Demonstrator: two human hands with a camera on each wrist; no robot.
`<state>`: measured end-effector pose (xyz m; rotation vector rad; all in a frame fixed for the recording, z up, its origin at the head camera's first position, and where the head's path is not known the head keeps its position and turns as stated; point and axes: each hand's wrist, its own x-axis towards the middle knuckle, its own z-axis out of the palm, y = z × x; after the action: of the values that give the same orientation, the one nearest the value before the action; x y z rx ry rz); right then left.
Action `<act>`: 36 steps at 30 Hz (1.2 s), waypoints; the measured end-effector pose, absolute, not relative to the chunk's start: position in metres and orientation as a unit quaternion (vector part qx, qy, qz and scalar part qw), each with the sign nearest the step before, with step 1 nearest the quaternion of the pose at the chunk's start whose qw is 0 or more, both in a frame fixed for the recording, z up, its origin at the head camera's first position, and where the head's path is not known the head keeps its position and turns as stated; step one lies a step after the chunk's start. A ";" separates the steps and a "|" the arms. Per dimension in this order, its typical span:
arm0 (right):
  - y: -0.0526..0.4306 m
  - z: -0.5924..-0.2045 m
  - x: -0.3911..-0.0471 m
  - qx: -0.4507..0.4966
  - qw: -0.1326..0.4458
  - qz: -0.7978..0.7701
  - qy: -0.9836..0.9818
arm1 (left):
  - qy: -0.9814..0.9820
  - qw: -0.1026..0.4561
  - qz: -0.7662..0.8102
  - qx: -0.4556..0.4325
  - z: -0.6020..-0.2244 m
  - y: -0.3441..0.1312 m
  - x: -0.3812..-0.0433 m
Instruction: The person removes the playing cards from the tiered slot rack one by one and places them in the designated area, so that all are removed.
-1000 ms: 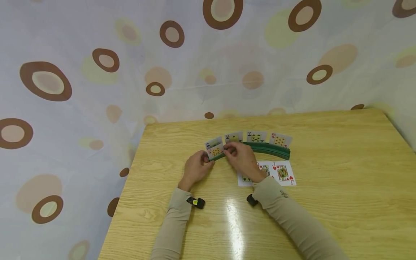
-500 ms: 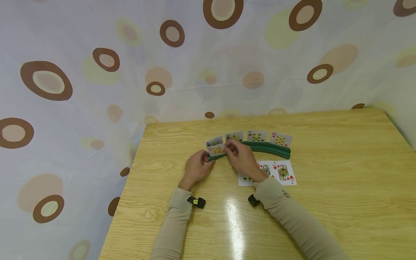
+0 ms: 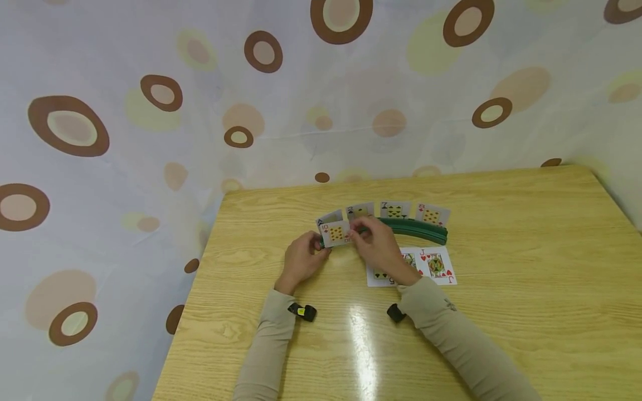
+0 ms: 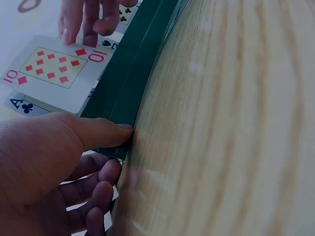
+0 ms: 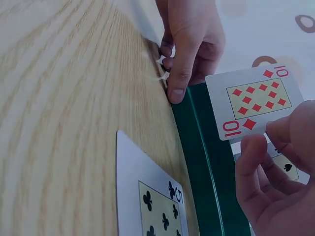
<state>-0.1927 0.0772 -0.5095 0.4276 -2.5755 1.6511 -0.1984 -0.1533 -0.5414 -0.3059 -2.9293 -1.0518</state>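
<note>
just left of the right hand [image 3: 377, 244], which pinches its edge, the ten card [image 3: 335, 234] overlaps the ace [image 3: 332, 216]; the left hand [image 3: 301, 258] grips the holder [image 3: 412, 228].

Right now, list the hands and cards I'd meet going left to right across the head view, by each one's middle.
Left hand, ten of diamonds, right hand, jack of hearts; others, whose spans overlap these, are left out.
</note>
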 end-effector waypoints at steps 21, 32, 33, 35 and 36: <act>0.135 -0.511 -0.159 0.091 0.033 0.507 -0.856 | -0.935 0.004 -0.339 -0.108 -0.541 -0.154 -0.198; 0.165 -0.517 -0.150 0.072 0.043 0.485 -0.870 | -0.934 -0.001 -0.342 -0.103 -0.541 -0.155 -0.198; 0.167 -0.518 -0.149 0.070 0.044 0.486 -0.870 | -0.934 -0.001 -0.342 -0.104 -0.541 -0.155 -0.198; 0.171 -0.519 -0.148 0.067 0.049 0.485 -0.871 | -0.934 -0.001 -0.342 -0.105 -0.541 -0.155 -0.198; 0.172 -0.519 -0.147 0.065 0.051 0.484 -0.871 | -0.934 0.000 -0.341 -0.106 -0.541 -0.155 -0.198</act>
<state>-0.1466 0.1723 -0.5195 0.1980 -2.6523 1.4720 -0.1983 -0.1552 -0.5411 -0.3326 -2.9347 -1.0720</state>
